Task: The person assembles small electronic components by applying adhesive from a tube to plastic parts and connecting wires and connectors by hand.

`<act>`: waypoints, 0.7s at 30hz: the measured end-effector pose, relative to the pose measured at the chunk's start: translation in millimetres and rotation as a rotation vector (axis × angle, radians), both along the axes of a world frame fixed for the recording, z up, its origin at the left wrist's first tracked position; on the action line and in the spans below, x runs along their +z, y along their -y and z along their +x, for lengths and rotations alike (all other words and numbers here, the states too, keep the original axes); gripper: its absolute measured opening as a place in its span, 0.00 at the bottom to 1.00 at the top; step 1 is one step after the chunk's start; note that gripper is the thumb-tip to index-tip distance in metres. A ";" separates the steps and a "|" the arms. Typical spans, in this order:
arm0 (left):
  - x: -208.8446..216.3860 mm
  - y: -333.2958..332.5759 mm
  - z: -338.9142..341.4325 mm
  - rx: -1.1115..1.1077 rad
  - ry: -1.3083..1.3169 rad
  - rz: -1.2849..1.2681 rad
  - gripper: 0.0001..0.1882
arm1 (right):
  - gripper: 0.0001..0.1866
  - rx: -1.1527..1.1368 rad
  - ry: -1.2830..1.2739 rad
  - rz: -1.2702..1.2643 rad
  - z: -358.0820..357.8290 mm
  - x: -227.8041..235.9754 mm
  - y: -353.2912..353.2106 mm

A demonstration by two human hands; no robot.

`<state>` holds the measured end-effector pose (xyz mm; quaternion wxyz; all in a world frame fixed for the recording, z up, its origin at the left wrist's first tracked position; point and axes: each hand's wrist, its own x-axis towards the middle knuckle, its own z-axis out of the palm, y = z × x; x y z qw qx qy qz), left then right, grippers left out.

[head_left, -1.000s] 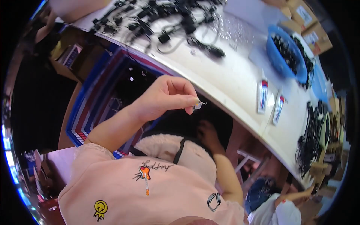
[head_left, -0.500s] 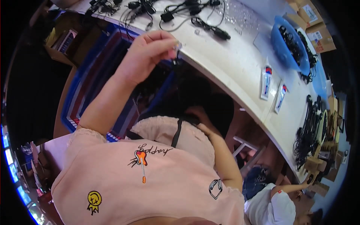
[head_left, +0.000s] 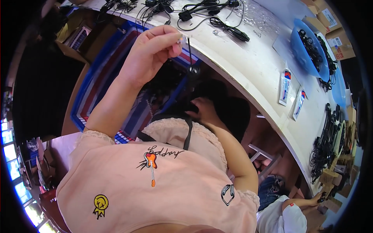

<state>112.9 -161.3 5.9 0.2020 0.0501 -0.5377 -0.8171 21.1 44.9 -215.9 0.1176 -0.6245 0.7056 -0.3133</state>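
My left hand [head_left: 153, 52] is raised at the near edge of the table, thumb and fingers pinched together. Between the fingertips is a small clear piece, and from beside it hangs a thin black cord [head_left: 190, 52] with a round black end [head_left: 193, 70]. How the cord joins the clear piece is too small to tell. Low by my lap, my right hand [head_left: 204, 108] lies against something dark; its fingers are partly hidden in shadow. Several black cable bundles lie on the white table [head_left: 248, 62], the nearest a coiled black cable [head_left: 229, 29].
Blue plastic crates [head_left: 89, 93] stand under the table at left. On the table are two white tubes [head_left: 285, 87], a blue basin [head_left: 307, 48] of black parts and a cable pile [head_left: 326, 143]. Cardboard boxes [head_left: 330, 19] stand behind. Another person [head_left: 283, 213] sits at lower right.
The black cord with its round end now hangs clear below my left fingertips, where before it was bunched close. My view has shifted slightly; the right hand shows more.
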 end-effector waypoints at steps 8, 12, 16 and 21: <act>-10.8 22.3 23.6 0.163 -0.058 0.131 0.07 | 0.19 0.000 1.166 0.115 20.8 67.1 6.0; -10.1 16.7 27.8 0.169 0.043 0.028 0.12 | 0.11 -0.093 1.197 0.173 23.0 74.1 4.9; -23.1 20.2 56.8 -0.403 0.161 -0.109 0.21 | 0.08 -0.182 1.114 0.111 13.2 126.9 -7.5; -31.8 -31.0 22.9 -0.255 0.369 0.082 0.32 | 0.11 -0.031 1.309 0.035 4.8 156.9 -41.2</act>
